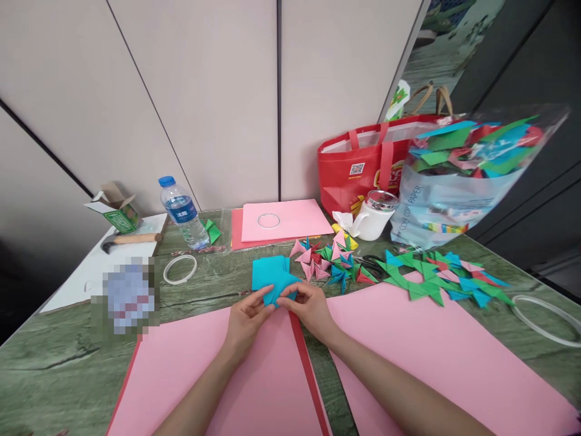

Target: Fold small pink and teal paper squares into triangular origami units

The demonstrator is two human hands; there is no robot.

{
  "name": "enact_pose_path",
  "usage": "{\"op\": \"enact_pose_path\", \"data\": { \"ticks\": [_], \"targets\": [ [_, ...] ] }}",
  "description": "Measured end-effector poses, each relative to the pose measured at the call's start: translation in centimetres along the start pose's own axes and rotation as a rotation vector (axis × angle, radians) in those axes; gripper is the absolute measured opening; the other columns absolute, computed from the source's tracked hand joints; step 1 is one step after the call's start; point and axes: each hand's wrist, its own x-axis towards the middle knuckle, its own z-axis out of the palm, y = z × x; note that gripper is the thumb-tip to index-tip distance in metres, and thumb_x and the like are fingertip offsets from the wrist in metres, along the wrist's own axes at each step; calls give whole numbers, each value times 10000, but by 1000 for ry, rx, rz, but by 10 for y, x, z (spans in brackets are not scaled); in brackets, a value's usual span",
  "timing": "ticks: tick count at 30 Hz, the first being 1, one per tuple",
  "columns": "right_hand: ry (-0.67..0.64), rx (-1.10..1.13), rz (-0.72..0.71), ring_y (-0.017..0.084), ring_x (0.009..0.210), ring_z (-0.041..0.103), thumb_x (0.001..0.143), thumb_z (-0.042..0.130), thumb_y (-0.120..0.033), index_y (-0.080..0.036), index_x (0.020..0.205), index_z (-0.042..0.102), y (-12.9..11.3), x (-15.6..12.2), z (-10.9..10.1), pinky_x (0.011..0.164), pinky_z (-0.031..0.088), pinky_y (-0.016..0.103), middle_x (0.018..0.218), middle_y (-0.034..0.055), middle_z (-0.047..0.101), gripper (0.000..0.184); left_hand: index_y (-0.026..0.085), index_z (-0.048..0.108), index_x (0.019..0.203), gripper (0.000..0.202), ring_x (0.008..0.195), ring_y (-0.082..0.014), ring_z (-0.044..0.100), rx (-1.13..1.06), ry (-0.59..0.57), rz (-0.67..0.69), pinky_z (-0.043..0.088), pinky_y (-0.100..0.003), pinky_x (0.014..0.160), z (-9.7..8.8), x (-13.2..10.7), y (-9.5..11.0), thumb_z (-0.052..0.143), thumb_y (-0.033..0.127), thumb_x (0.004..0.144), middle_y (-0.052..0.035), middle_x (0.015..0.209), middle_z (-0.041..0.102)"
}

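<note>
Between my two hands is a piece of blue paper point(280, 287), pinched along its near edge. My left hand point(247, 315) grips its left side with thumb and fingers, and my right hand point(313, 306) grips its right side. Just behind it lies a small stack of blue paper squares point(263, 268), partly covered by the held piece. Large pink sheets point(190, 363) with a red edge showing lie beneath my left forearm. More pink paper point(417, 345) spreads under my right forearm.
Folded paper pieces point(318, 257) and a green-and-blue pointed paper ring point(415, 275) lie to the right. Behind stand a white mug point(374, 218), a red bag point(340, 181) and a clear bag point(458, 188). A water bottle point(184, 215), a white ring point(180, 269) and a hammer point(131, 238) are left.
</note>
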Motion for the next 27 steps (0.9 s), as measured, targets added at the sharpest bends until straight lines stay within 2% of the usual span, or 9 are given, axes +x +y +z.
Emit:
{"op": "enact_pose_path", "data": {
  "ticks": [5, 10, 15, 20, 22, 24, 27],
  "targets": [
    [7, -1, -5, 103, 487, 426, 630, 692, -298, -199, 615, 640, 0, 0, 0, 612, 404, 280, 608, -21, 595, 112, 188, 652, 1016, 418, 882, -212, 590, 23, 3, 2, 464, -310, 773, 0, 0, -1, 704, 287, 614, -52, 910, 685],
    [9, -17, -26, 115, 501, 440, 636, 686, -305, -204, 616, 641, -1, 0, 0, 597, 407, 275, 592, -17, 597, 113, 181, 672, 978, 390, 919, -239, 590, 35, 19, 13, 469, -335, 794, 0, 0, 0, 710, 288, 605, -74, 966, 682],
    [4, -51, -75, 140, 586, 495, 648, 683, -285, -209, 615, 645, 1, 0, 1, 729, 413, 324, 628, -6, 619, 91, 176, 698, 912, 328, 909, -247, 607, 33, 2, -9, 482, -331, 783, 1, -1, 0, 708, 287, 603, -77, 942, 697],
    [-38, -64, -95, 140, 578, 495, 633, 675, -249, -208, 664, 649, 1, 0, 1, 703, 428, 323, 640, -5, 621, 58, 166, 697, 917, 340, 825, -234, 632, 53, 36, -4, 496, -316, 726, 0, 0, -2, 711, 284, 598, -79, 897, 707],
    [-48, -53, -92, 133, 576, 502, 621, 662, -209, -203, 677, 636, 0, -1, 2, 670, 437, 303, 648, -10, 618, 62, 167, 700, 905, 341, 815, -228, 636, 37, 39, 0, 497, -310, 726, 0, 0, -2, 720, 284, 585, -74, 890, 709],
    [-55, -48, -72, 111, 519, 473, 613, 643, -180, -195, 676, 620, 0, -2, 3, 566, 433, 259, 620, -18, 589, 69, 168, 703, 894, 348, 814, -227, 638, 16, 33, -2, 499, -309, 728, 0, 0, -1, 729, 289, 569, -72, 887, 711],
    [-57, -38, -48, 76, 452, 406, 607, 618, -157, -182, 679, 610, 2, -2, 4, 427, 373, 199, 617, -17, 544, 77, 162, 700, 905, 372, 784, -230, 643, 21, 31, -7, 508, -311, 697, 1, 0, 0, 733, 303, 562, -76, 863, 715]
  ]
}}
